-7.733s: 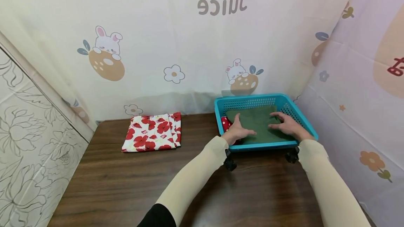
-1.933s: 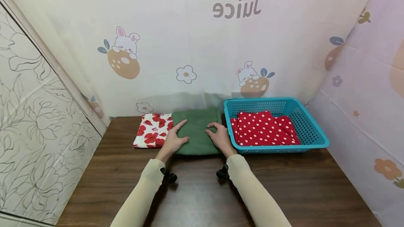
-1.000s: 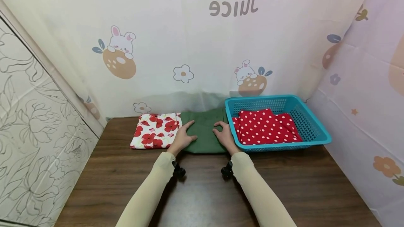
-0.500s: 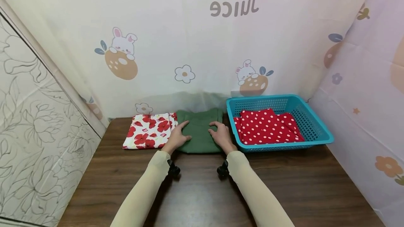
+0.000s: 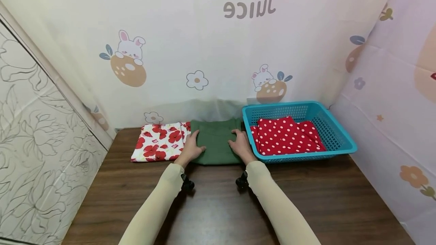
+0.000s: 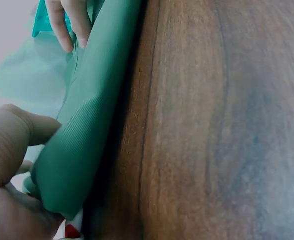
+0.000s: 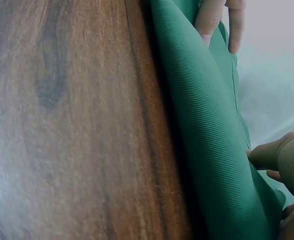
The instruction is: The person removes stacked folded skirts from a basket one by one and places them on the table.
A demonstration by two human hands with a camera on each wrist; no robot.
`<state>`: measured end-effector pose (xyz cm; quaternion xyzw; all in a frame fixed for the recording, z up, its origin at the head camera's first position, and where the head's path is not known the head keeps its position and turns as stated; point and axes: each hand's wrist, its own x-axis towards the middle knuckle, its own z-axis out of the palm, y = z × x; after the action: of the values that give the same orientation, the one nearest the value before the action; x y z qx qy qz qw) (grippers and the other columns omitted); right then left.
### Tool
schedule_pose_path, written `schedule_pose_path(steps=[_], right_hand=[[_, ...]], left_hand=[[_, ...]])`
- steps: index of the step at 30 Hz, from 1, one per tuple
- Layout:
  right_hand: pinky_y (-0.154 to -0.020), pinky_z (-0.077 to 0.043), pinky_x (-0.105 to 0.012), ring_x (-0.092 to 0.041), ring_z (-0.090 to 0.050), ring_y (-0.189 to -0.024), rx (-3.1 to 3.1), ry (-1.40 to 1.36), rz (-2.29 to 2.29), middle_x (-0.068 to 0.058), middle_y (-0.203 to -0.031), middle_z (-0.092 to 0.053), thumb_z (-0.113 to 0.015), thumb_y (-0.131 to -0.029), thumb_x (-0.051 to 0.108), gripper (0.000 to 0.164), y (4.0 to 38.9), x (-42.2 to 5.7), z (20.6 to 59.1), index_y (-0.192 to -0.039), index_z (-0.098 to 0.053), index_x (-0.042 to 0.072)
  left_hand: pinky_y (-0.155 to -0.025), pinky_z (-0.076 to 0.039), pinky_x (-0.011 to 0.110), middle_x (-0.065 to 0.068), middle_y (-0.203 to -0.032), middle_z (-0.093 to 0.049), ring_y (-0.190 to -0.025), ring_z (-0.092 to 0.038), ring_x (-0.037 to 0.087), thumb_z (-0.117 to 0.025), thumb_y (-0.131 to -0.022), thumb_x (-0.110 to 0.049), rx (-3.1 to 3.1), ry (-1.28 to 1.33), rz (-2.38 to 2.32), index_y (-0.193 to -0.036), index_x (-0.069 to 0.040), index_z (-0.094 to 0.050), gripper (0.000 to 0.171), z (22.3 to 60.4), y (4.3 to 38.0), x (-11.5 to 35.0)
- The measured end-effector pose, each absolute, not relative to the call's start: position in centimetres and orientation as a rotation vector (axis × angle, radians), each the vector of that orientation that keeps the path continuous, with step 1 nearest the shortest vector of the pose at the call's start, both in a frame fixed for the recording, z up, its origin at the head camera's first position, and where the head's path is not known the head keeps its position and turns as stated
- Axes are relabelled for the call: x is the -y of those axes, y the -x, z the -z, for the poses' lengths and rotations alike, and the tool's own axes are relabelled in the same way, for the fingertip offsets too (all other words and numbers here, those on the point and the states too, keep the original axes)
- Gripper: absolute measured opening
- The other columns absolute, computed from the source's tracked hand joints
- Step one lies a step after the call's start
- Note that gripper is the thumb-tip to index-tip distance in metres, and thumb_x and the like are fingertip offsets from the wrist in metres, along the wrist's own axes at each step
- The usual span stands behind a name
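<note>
Folded green cloth (image 5: pixel 218 144) pinched at both sides on a dark wood-grain worktop (image 5: pixel 214 207)

Its finely ribbed fabric rounds into a thick near fold and lies between the left hand (image 5: pixel 192 148) and the right hand (image 5: pixel 242 146), each grasping a side edge between thumb and curled fingers; a red-and-white floral cloth (image 5: pixel 160 143) adjoins its left side, and a blue lattice-walled basket (image 5: pixel 299 156) with a red polka-dot cloth (image 5: pixel 286 137) stands just beside the right hand; the far edge nears a printed curtain (image 5: pixel 163 63), with room on the near side
</note>
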<state>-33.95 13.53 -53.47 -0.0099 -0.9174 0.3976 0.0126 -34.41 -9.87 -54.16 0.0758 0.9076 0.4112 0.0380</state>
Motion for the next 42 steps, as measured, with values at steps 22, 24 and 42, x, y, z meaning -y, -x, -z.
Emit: schedule_pose_path(steps=[22, 24, 42], right_hand=[[-0.119, -0.024, -0.07, -0.053, -0.011, -0.155, 2.934, -0.037, -0.953, -0.029, -0.166, -0.022, -0.073, -0.095, 0.035, 0.071, 31.6, -11.6, 51.1, -0.155, -0.044, 0.01], [-0.119, -0.025, -0.07, -0.055, -0.013, -0.154, 2.959, -0.093, -0.874, -0.029, -0.166, -0.023, -0.074, -0.094, 0.04, 0.076, 31.2, -11.4, 50.9, -0.156, -0.042, 0.01], [-0.116, -0.032, -0.069, -0.056, -0.022, -0.151, 3.046, -0.617, -0.582, -0.028, -0.164, -0.028, -0.078, -0.086, 0.054, 0.094, 24.4, -13.1, 48.1, -0.159, -0.037, 0.01]], left_hand=[[-0.118, -0.035, 0.062, 0.027, -0.161, -0.035, -0.149, -0.035, 0.044, -0.073, -0.095, -0.02, -2.993, -0.481, -1.151, -0.156, -0.004, -0.04, 0.071, 51.0, 32.2, 10.2], [-0.117, -0.035, 0.063, 0.026, -0.16, -0.038, -0.148, -0.036, 0.043, -0.073, -0.094, -0.026, -3.036, -0.505, -1.073, -0.157, -0.006, -0.04, 0.074, 50.7, 31.9, 10.5], [-0.121, -0.02, 0.071, 0.021, -0.166, -0.032, -0.154, -0.024, 0.048, -0.072, -0.086, -0.063, -3.106, -0.698, -0.442, -0.165, -0.019, -0.022, 0.104, 48.5, 29.6, 12.2]])
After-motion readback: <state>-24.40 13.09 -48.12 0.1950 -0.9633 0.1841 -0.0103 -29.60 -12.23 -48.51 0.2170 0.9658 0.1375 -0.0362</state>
